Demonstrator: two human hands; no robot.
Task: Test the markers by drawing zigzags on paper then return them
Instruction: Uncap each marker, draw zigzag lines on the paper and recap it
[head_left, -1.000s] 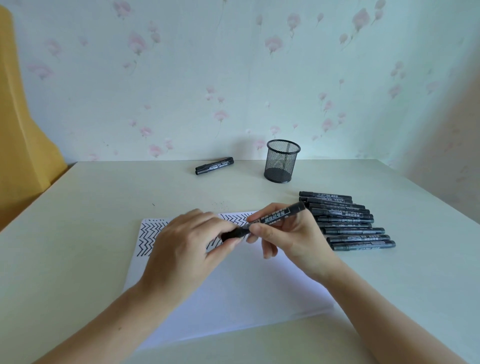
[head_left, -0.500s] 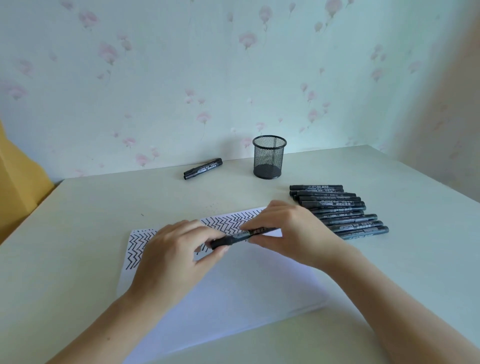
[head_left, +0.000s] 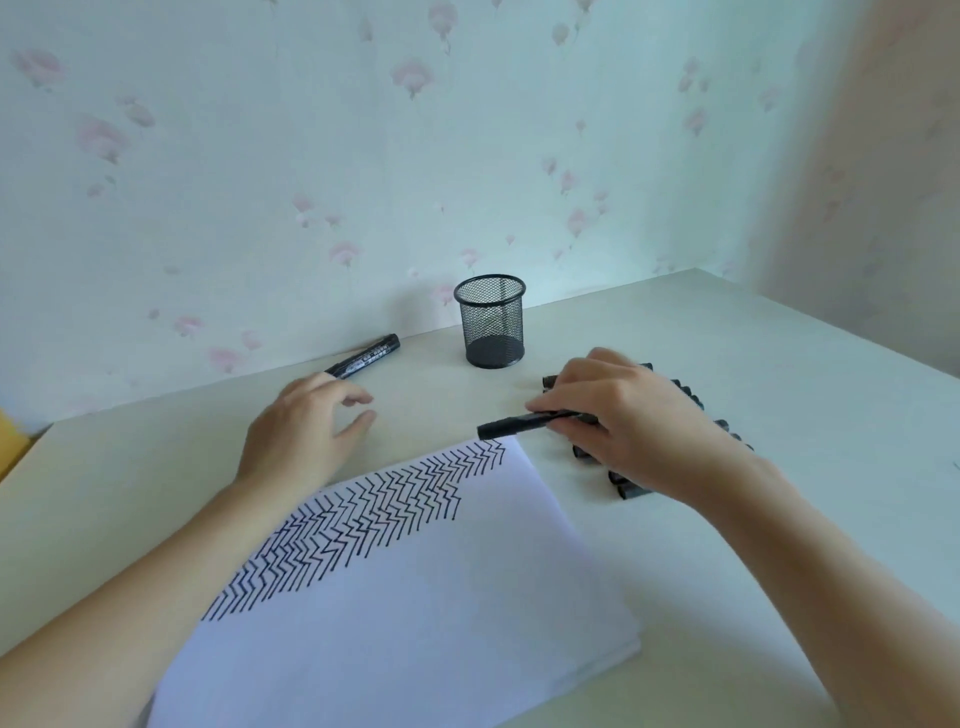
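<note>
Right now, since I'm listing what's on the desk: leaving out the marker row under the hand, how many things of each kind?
Markers: 2, the held marker and the marker by the wall
Mesh cups: 1
Paper stacks: 1
Total: 4

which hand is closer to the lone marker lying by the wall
Left. The left hand reaches right up to the lone marker; the right hand, holding another marker, is off to its right.

A room in a home, by the pale wallpaper (head_left: 260, 182) with pink flowers behind a cream tabletop (head_left: 779, 364) bearing a mesh pen cup (head_left: 491, 322) and paper (head_left: 415, 597).
</note>
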